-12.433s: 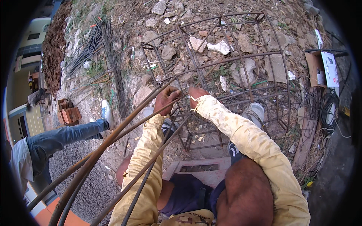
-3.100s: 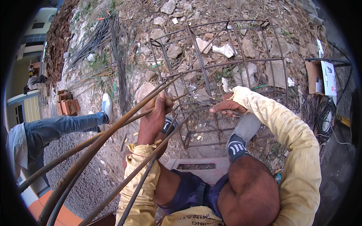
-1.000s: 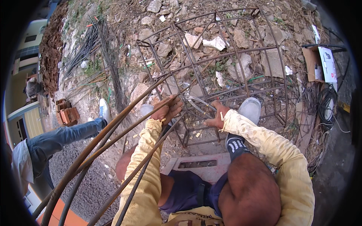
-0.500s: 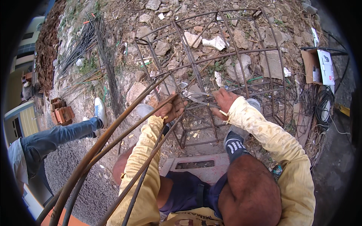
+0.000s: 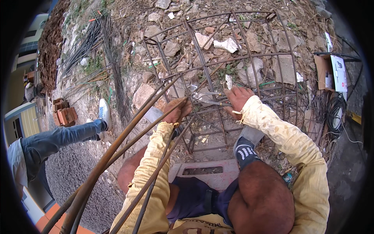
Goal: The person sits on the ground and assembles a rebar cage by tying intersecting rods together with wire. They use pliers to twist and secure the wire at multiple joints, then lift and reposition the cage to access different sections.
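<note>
The pincers (image 5: 200,96) lie across the lower left part of the rebar cage (image 5: 201,60), handles gripped in the right hand (image 5: 238,100). Beside it, the left hand (image 5: 176,110) closes around a rusty rod (image 5: 144,133). Beyond, stones (image 5: 249,72) litter the ground.

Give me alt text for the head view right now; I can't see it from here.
A person's right hand holds pliers, tips close to the curled left hand, among long brown rods running from the lower left toward a steel-bar cage on rubble. At left, another person's jeans-clad leg shows.
</note>
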The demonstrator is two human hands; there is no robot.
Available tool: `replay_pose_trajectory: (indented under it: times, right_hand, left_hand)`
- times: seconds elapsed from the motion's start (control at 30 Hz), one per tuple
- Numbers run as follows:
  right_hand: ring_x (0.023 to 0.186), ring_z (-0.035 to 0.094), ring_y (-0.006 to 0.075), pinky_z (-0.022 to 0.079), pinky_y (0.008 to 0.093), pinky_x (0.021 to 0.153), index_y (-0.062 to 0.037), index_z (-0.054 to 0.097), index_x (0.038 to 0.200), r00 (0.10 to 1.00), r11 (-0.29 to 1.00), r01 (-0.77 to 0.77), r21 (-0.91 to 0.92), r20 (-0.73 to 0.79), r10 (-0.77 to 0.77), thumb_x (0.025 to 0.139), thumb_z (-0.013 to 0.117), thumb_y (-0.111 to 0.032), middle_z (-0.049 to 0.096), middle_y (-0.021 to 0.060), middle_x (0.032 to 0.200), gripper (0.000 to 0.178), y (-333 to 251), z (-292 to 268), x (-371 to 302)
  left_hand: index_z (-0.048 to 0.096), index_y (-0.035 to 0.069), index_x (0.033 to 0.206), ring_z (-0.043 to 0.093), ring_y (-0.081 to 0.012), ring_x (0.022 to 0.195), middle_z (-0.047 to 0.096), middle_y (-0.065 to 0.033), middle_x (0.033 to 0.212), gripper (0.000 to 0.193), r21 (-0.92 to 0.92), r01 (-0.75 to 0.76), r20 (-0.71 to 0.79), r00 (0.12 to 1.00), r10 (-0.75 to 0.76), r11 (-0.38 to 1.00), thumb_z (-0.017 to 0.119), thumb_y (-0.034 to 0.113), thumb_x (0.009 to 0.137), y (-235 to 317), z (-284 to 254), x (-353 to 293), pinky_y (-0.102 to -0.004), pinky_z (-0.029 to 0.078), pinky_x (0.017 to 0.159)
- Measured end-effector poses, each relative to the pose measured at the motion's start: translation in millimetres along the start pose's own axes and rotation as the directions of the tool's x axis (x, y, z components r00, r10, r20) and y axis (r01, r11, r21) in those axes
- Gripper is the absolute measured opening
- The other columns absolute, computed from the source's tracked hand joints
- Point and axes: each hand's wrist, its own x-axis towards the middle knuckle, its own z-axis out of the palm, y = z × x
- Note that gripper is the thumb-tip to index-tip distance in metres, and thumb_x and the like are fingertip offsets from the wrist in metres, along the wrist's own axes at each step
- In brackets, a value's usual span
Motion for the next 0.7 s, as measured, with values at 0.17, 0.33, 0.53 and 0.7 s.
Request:
replay_pose_trajectory:
  times: [0.17, 0.33, 0.53, 0.7]
  right_hand:
    - [0.119, 0.051, 0.0392, 0.04, 0.0508, 0.099, -0.0041, 0.043, 0.137, 0.999, 1.0, -0.025, -0.001, 0.034, 0.025, 0.086, 0.065, -0.035, 0.052, 0.0216, 0.125, 0.064, -5, -1, 0]
    - [0.118, 0.051, 0.0382, 0.04, 0.0521, 0.098, -0.0043, 0.043, 0.137, 1.0, 0.993, -0.01, -0.114, 0.0, 0.011, 0.086, 0.066, -0.035, 0.054, 0.0186, 0.122, 0.064, -7, 7, 3]
    - [0.118, 0.052, 0.0409, 0.042, 0.0528, 0.097, -0.0054, 0.043, 0.138, 0.998, 0.985, 0.035, -0.171, -0.047, -0.043, 0.086, 0.066, -0.04, 0.056, 0.0169, 0.119, 0.067, -7, -6, 12]
    - [0.101, 0.062, 0.0389, 0.048, 0.0531, 0.089, -0.0043, 0.058, 0.12, 0.969, 0.988, -0.074, 0.134, 0.243, 0.04, 0.095, 0.049, -0.048, 0.063, 0.0223, 0.1, 0.051, -3, -24, 22]
  left_hand:
    - [0.062, -0.002, 0.107, 0.069, -0.0212, 0.083, 0.068, -0.013, 0.098, 0.019, 0.053, -0.052, 0.036, 0.998, 0.05, 0.997, 0.063, 0.012, 0.093, 0, -6, 5, -0.029, 0.061, 0.073]
    - [0.062, -0.003, 0.103, 0.068, -0.0187, 0.079, 0.067, -0.0115, 0.093, 0.018, 0.079, -0.063, 0.036, 0.998, 0.06, 0.995, 0.061, 0.013, 0.094, 0, -4, 8, -0.0266, 0.06, 0.069]
    - [0.061, -0.003, 0.098, 0.066, -0.0157, 0.075, 0.065, -0.0083, 0.087, 0.019, 0.163, -0.079, 0.047, 0.996, 0.072, 0.983, 0.059, 0.015, 0.096, 1, -4, 11, -0.0248, 0.059, 0.065]
    - [0.061, -0.003, 0.097, 0.066, -0.0153, 0.075, 0.065, -0.008, 0.087, 0.02, 0.196, -0.093, 0.022, 0.996, 0.091, 0.976, 0.059, 0.017, 0.097, 1, -2, 12, -0.0244, 0.059, 0.065]
